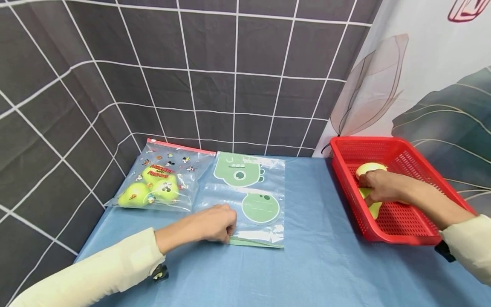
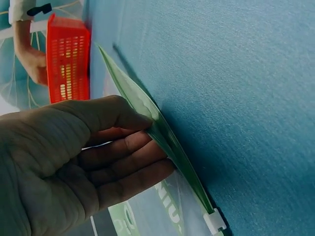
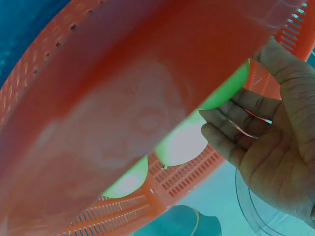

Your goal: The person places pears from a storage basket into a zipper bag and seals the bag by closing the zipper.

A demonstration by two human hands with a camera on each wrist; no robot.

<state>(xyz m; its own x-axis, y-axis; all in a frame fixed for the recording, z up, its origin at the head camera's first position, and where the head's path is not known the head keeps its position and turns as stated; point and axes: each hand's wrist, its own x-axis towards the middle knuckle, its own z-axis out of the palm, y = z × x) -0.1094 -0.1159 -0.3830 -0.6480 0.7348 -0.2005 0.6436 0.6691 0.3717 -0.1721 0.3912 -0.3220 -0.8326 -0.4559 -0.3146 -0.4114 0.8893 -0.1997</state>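
A clear zip bag with green printed shapes (image 1: 261, 207) lies flat on the blue cloth. My left hand (image 1: 216, 222) pinches its green front edge between thumb and fingers, and in the left wrist view that edge is raised off the cloth, with a white slider (image 2: 215, 221) at one end. Inside the red basket, my right hand (image 1: 383, 186) has its thumb and fingers around a yellow-green pear (image 1: 375, 209). The right wrist view shows this pear (image 3: 229, 91) between thumb and fingertips, partly hidden by the basket wall. A paler pear (image 1: 371, 168) sits just behind the hand.
At the left lies another clear zip bag with a red top edge (image 1: 180, 146), holding several yellow-green pears (image 1: 134, 195). The red basket (image 1: 414, 239) stands at the right. Dark tiled cloth (image 1: 211, 91) hangs behind, beside a leaf-print curtain (image 1: 441, 51).
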